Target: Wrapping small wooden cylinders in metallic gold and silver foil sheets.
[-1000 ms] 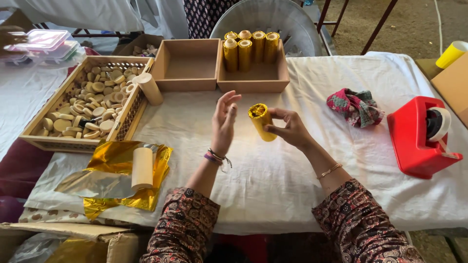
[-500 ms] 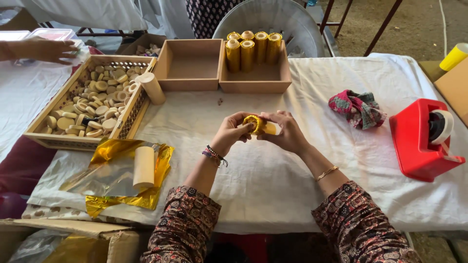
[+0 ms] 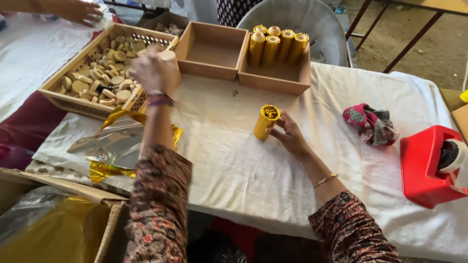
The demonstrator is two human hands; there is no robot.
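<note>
The right hand (image 3: 291,138) is holding a gold-wrapped roll (image 3: 265,122) upright on the white-clothed desk (image 3: 234,160) near the middle of the frame, its fingers closed lightly round the lower side while the crimped foil top is facing up. The left hand (image 3: 152,70), blurred, is reaching toward the upper left over the wicker tray of round discs (image 3: 78,95), beside an unwrapped pale stack (image 3: 169,57); whether its grip is closed on anything cannot be told. Gold foil sheets (image 3: 117,146) are lying at the left. Finished rolls (image 3: 275,45) are standing in the cardboard box (image 3: 273,78) at the top. Keeping the roll steady and vertical probably matters, so the foil ends are staying tucked.
</note>
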